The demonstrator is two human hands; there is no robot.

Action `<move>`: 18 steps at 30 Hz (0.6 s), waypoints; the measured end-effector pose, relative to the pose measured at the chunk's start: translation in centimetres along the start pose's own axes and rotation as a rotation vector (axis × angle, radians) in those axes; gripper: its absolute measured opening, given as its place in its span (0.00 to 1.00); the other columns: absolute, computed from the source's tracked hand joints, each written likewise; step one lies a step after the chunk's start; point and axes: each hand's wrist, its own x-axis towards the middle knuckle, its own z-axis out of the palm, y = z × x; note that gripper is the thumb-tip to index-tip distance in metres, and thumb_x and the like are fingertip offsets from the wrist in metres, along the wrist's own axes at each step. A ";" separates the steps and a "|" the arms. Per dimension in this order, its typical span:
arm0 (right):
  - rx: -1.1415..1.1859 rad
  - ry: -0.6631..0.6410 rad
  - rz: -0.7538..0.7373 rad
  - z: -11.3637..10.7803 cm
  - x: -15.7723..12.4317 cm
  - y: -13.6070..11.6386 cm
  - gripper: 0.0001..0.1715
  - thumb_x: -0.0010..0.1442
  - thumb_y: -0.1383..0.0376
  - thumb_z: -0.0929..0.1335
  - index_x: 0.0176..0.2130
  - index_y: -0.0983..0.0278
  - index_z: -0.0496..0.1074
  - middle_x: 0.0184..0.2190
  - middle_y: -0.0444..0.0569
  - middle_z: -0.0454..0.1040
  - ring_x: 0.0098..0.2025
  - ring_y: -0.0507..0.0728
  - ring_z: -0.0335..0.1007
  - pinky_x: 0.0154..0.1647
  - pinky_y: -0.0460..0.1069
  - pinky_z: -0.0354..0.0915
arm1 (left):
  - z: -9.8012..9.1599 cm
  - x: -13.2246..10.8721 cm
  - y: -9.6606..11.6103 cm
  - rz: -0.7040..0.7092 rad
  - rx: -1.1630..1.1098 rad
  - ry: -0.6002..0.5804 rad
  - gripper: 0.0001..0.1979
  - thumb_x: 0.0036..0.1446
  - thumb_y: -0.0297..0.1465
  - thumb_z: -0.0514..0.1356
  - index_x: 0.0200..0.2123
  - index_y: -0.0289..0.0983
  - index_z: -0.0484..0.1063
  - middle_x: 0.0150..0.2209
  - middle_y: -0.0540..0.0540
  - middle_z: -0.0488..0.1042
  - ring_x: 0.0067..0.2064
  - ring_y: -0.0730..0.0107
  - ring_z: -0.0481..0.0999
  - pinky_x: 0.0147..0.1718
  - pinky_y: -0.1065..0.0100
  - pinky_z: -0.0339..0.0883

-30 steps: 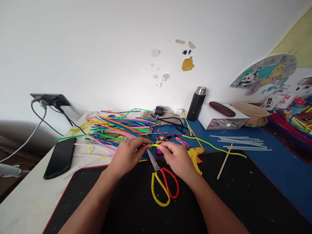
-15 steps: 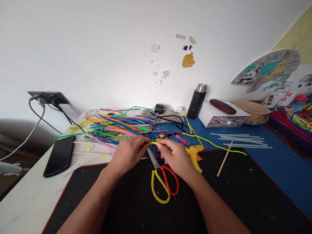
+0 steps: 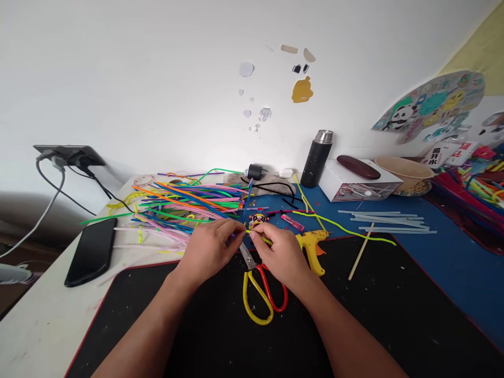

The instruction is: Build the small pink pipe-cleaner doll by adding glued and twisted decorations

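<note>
My left hand (image 3: 214, 244) and my right hand (image 3: 277, 249) meet fingertip to fingertip above the mat's far edge. Both pinch a short yellow-green pipe cleaner (image 3: 248, 231), mostly hidden by the fingers. Scissors (image 3: 258, 294) with one yellow and one red handle lie below the hands, blades pointing up between them. Just beyond the fingertips sits a small colourful figure (image 3: 259, 217). To the right of my right hand, a yellow glue gun (image 3: 314, 250) lies on its side, partly covered by the hand. A pink lighter-like item (image 3: 292, 221) is behind it.
Many coloured pipe cleaners (image 3: 189, 202) lie heaped at left, near a black phone (image 3: 91, 252). At right are clear glue sticks (image 3: 389, 220), a wooden stick (image 3: 361, 252), a white box (image 3: 358, 184), a bowl (image 3: 405, 170) and a black flask (image 3: 317, 159). A black mat (image 3: 220, 325) covers the front.
The fingertips have closed in on each other, so less of the yellow-green pipe cleaner shows between them. The whole view has shifted slightly; the scissors and glue gun stay put.
</note>
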 end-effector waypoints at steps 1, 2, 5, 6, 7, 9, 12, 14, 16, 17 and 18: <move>0.001 0.001 0.005 0.0 0.0 0.0 0.11 0.71 0.61 0.67 0.39 0.59 0.79 0.30 0.45 0.82 0.27 0.55 0.74 0.28 0.48 0.59 | 0.1 0.0 0.0 -0.010 -0.007 0.006 0.05 0.69 0.31 0.60 0.41 0.40 0.77 0.34 0.49 0.83 0.32 0.68 0.80 0.33 0.69 0.66; 0.006 0.002 0.015 0.0 0.0 -0.1 0.11 0.71 0.61 0.67 0.39 0.59 0.79 0.29 0.45 0.82 0.27 0.55 0.74 0.27 0.48 0.59 | 0.2 0.0 0.1 -0.018 -0.012 0.015 0.05 0.69 0.31 0.60 0.40 0.40 0.77 0.34 0.49 0.83 0.31 0.68 0.80 0.32 0.69 0.66; 0.040 -0.002 0.048 0.0 0.0 -0.3 0.11 0.70 0.61 0.67 0.37 0.59 0.78 0.26 0.45 0.80 0.25 0.55 0.73 0.25 0.48 0.58 | 0.4 -0.1 0.4 -0.035 -0.014 0.041 0.05 0.68 0.31 0.61 0.39 0.40 0.76 0.32 0.49 0.82 0.30 0.68 0.79 0.31 0.69 0.65; 0.056 -0.009 0.059 0.0 0.0 -0.4 0.11 0.70 0.61 0.67 0.37 0.59 0.77 0.26 0.44 0.79 0.25 0.55 0.72 0.25 0.48 0.59 | 0.5 0.0 0.5 -0.043 -0.015 0.045 0.04 0.68 0.31 0.61 0.39 0.40 0.76 0.32 0.49 0.82 0.30 0.68 0.79 0.31 0.69 0.65; 0.073 -0.017 0.071 -0.1 0.0 -0.4 0.11 0.70 0.60 0.66 0.37 0.59 0.77 0.25 0.44 0.79 0.24 0.55 0.72 0.25 0.48 0.59 | 0.5 0.0 0.6 -0.052 -0.019 0.048 0.04 0.67 0.31 0.61 0.39 0.40 0.76 0.31 0.50 0.81 0.30 0.68 0.79 0.30 0.70 0.64; 0.108 -0.030 0.095 -0.1 0.0 -0.5 0.11 0.70 0.60 0.66 0.38 0.59 0.77 0.23 0.43 0.77 0.23 0.55 0.72 0.24 0.47 0.60 | 0.7 0.0 0.9 -0.077 -0.034 0.054 0.04 0.66 0.30 0.61 0.37 0.40 0.76 0.30 0.51 0.81 0.29 0.69 0.79 0.29 0.70 0.64; 0.135 -0.031 0.117 -0.2 0.0 -0.6 0.11 0.70 0.60 0.66 0.38 0.58 0.77 0.21 0.43 0.76 0.23 0.56 0.72 0.25 0.47 0.62 | 0.8 0.0 1.1 -0.102 -0.047 0.058 0.03 0.65 0.29 0.62 0.36 0.40 0.75 0.29 0.52 0.80 0.28 0.70 0.78 0.29 0.70 0.63; 0.139 -0.027 0.119 -0.2 0.0 -0.6 0.11 0.70 0.61 0.66 0.37 0.59 0.76 0.21 0.43 0.75 0.23 0.56 0.72 0.25 0.47 0.62 | 0.8 0.0 1.2 -0.099 -0.044 0.038 0.03 0.65 0.29 0.61 0.37 0.40 0.75 0.30 0.51 0.80 0.29 0.69 0.79 0.30 0.70 0.64; 0.141 -0.024 0.117 -0.3 0.0 -0.6 0.11 0.70 0.60 0.66 0.37 0.59 0.76 0.20 0.42 0.75 0.23 0.56 0.73 0.25 0.47 0.63 | 0.8 -0.1 1.1 -0.090 -0.050 0.014 0.03 0.67 0.30 0.61 0.39 0.40 0.76 0.32 0.51 0.81 0.31 0.68 0.80 0.31 0.69 0.65; 0.143 -0.024 0.116 -0.3 0.0 -0.6 0.12 0.70 0.60 0.66 0.37 0.59 0.76 0.20 0.43 0.75 0.23 0.56 0.73 0.25 0.47 0.63 | 0.8 -0.1 1.0 -0.086 -0.056 0.008 0.04 0.68 0.31 0.61 0.40 0.40 0.76 0.33 0.50 0.82 0.32 0.68 0.80 0.32 0.69 0.66; 0.144 -0.026 0.116 -0.3 0.0 -0.6 0.12 0.70 0.60 0.65 0.37 0.59 0.76 0.20 0.43 0.75 0.24 0.56 0.73 0.25 0.47 0.63 | 0.7 -0.1 1.0 -0.083 -0.062 0.007 0.04 0.69 0.32 0.60 0.41 0.40 0.76 0.34 0.50 0.82 0.33 0.67 0.81 0.32 0.69 0.66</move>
